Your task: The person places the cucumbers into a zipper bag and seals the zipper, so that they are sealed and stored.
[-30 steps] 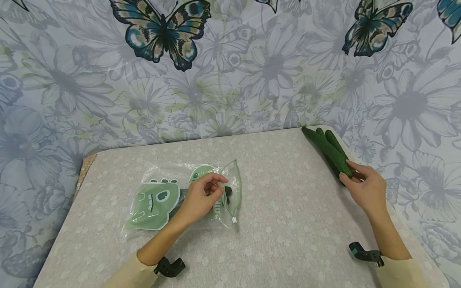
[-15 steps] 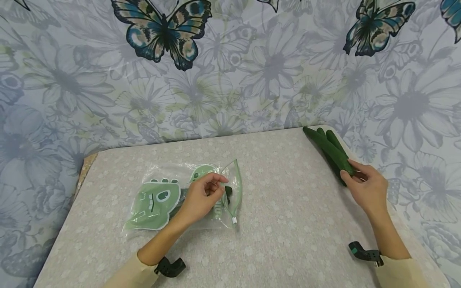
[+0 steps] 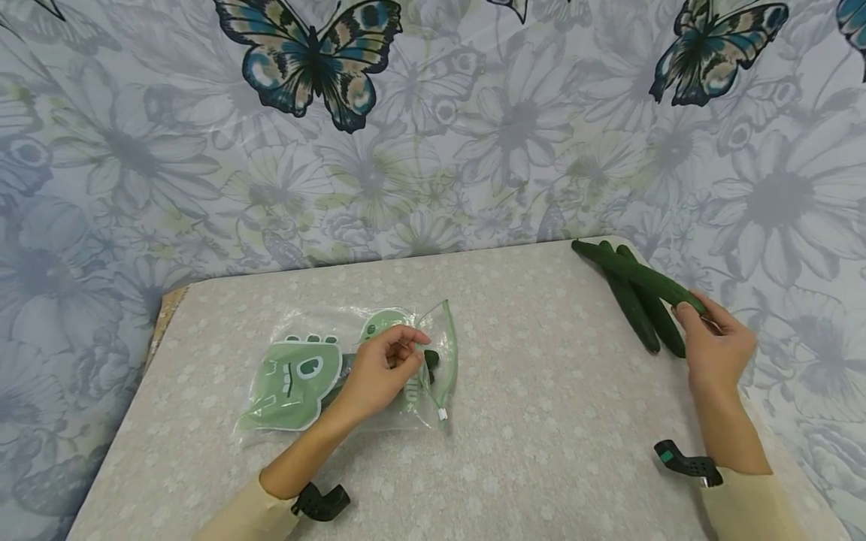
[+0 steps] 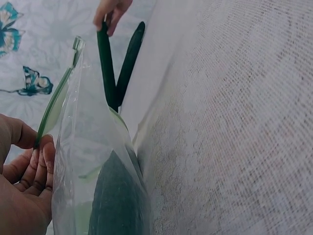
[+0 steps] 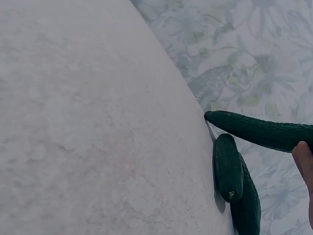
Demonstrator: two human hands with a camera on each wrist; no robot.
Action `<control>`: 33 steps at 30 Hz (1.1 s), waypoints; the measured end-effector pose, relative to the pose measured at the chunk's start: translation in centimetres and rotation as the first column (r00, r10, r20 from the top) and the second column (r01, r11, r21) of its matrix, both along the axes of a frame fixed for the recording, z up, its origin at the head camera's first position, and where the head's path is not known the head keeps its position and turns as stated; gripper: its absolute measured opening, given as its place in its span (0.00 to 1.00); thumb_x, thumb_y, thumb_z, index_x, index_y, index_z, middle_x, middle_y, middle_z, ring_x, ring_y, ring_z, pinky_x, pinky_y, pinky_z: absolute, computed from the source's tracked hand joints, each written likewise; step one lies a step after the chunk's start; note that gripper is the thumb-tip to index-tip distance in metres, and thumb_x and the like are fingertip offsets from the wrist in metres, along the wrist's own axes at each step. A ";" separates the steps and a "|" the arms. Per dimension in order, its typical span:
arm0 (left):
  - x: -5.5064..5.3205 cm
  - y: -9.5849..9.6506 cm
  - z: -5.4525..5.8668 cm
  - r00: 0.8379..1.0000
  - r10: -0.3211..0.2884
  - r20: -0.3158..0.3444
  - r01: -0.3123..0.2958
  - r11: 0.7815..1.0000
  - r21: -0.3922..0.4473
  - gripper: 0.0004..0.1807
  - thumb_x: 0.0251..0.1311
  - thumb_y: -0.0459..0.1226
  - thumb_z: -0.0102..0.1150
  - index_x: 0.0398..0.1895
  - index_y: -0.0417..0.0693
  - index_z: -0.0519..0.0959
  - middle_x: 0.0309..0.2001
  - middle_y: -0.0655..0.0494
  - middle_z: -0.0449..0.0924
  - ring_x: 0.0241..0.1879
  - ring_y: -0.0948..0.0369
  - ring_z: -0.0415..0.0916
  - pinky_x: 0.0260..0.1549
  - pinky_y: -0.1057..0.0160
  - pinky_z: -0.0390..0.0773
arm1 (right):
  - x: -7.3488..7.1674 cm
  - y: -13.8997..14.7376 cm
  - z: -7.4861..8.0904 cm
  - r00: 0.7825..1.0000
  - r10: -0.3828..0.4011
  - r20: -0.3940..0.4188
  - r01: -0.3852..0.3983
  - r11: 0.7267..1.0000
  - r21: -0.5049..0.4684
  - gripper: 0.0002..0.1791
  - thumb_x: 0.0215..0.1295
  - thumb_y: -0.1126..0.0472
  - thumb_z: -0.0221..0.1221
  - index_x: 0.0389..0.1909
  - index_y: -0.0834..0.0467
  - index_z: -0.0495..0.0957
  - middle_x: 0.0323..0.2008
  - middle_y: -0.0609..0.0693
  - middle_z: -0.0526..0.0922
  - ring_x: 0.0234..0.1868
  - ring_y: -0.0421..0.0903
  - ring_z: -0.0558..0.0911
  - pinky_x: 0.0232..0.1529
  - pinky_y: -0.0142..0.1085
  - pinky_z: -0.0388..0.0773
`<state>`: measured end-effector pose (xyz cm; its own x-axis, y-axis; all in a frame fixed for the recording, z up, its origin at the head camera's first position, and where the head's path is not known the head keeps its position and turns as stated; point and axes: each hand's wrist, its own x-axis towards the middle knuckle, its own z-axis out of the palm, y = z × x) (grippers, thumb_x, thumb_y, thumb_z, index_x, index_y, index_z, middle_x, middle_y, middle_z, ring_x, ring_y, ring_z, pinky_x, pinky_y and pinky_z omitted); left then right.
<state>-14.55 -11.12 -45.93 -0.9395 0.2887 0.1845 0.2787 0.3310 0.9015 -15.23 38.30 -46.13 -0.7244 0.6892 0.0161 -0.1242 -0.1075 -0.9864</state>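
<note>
My right hand (image 3: 720, 342) grips the near end of a long dark green cucumber (image 3: 643, 276). That end is raised, while the far end stays low by the table's back right corner. Under it two more cucumbers (image 3: 632, 312) lie on the table side by side. At the left, my left hand (image 3: 382, 372) pinches the green zip edge of a clear plastic zipper bag (image 3: 291, 383) printed with green cartoon monsters. The bag lies flat with its mouth parted to the right. Inside it a cucumber (image 4: 120, 196) shows through the plastic in the left wrist view.
A pale flowered cloth covers the table (image 3: 521, 421). Behind and to the right stands a wall covering (image 3: 473, 150) with flowers and butterflies. A white zip slider (image 3: 443, 414) sits at the near end of the bag's mouth.
My right hand has lifted the near end of the top cucumber and swung it to the right, uncovering the two beneath. The left hand and bag have stayed in place.
</note>
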 end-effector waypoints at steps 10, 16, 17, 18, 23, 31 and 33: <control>-0.1 0.1 0.1 1.000 0.000 -0.011 -0.001 1.000 -0.007 0.10 0.73 0.34 0.63 0.52 0.58 0.85 0.42 0.53 0.81 0.36 0.59 0.78 0.34 0.69 0.80 | -0.4 0.5 0.2 0.966 -0.042 -0.255 -0.021 0.971 -0.238 0.21 0.61 0.75 0.72 0.56 0.74 0.85 0.45 0.55 0.86 0.34 0.46 0.94 0.42 0.34 0.90; -0.2 0.2 0.2 1.000 -0.007 -0.008 0.007 1.000 -0.007 0.11 0.73 0.35 0.63 0.52 0.59 0.85 0.42 0.54 0.81 0.36 0.58 0.78 0.34 0.69 0.81 | 0.0 0.3 1.0 0.966 -0.034 -0.256 -0.052 0.947 -0.318 0.22 0.60 0.76 0.72 0.56 0.75 0.85 0.43 0.57 0.90 0.32 0.50 0.95 0.40 0.38 0.90; -0.2 0.2 0.2 1.000 -0.008 -0.008 0.008 1.000 -0.007 0.10 0.73 0.35 0.63 0.52 0.59 0.85 0.42 0.54 0.81 0.36 0.58 0.78 0.34 0.69 0.81 | 0.1 0.3 1.1 0.966 -0.033 -0.256 -0.056 0.940 -0.335 0.22 0.60 0.77 0.72 0.56 0.75 0.84 0.43 0.57 0.90 0.31 0.51 0.94 0.40 0.38 0.90; -0.2 0.2 0.1 1.000 -0.010 -0.008 0.010 1.000 -0.005 0.10 0.73 0.35 0.63 0.52 0.59 0.85 0.42 0.54 0.81 0.36 0.58 0.78 0.34 0.69 0.81 | 0.2 0.2 1.3 0.967 -0.031 -0.251 -0.060 0.936 -0.348 0.21 0.60 0.77 0.72 0.56 0.75 0.85 0.43 0.58 0.90 0.30 0.51 0.94 0.39 0.39 0.91; -0.2 0.3 0.1 1.000 -0.014 -0.013 0.014 1.000 -0.003 0.10 0.73 0.35 0.63 0.52 0.58 0.85 0.41 0.54 0.81 0.35 0.59 0.78 0.33 0.69 0.80 | 0.8 0.2 1.7 0.966 0.001 -0.257 -0.108 0.909 -0.402 0.14 0.64 0.80 0.67 0.50 0.74 0.88 0.46 0.58 0.89 0.30 0.53 0.94 0.39 0.40 0.91; -0.1 0.1 0.2 1.000 -0.010 -0.001 0.010 1.000 -0.008 0.10 0.73 0.35 0.63 0.53 0.56 0.85 0.42 0.53 0.81 0.36 0.58 0.78 0.34 0.69 0.80 | 1.7 -0.4 2.3 0.949 0.093 -0.302 -0.212 0.895 -0.392 0.07 0.67 0.81 0.63 0.41 0.76 0.89 0.48 0.57 0.89 0.31 0.53 0.94 0.38 0.40 0.90; -0.1 -0.1 0.2 1.000 -0.007 0.002 0.007 1.000 -0.010 0.10 0.73 0.35 0.62 0.53 0.56 0.85 0.43 0.53 0.82 0.37 0.58 0.78 0.34 0.69 0.80 | 1.9 -0.8 2.4 0.943 0.121 -0.310 -0.238 0.896 -0.375 0.06 0.68 0.80 0.63 0.39 0.76 0.89 0.47 0.57 0.89 0.31 0.52 0.94 0.39 0.39 0.90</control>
<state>-14.62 -11.20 -45.69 -0.9377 0.2974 0.1795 0.2793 0.3381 0.8987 -13.31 37.55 -43.69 -0.8437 0.5365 -0.0199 -0.3203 -0.5327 -0.7833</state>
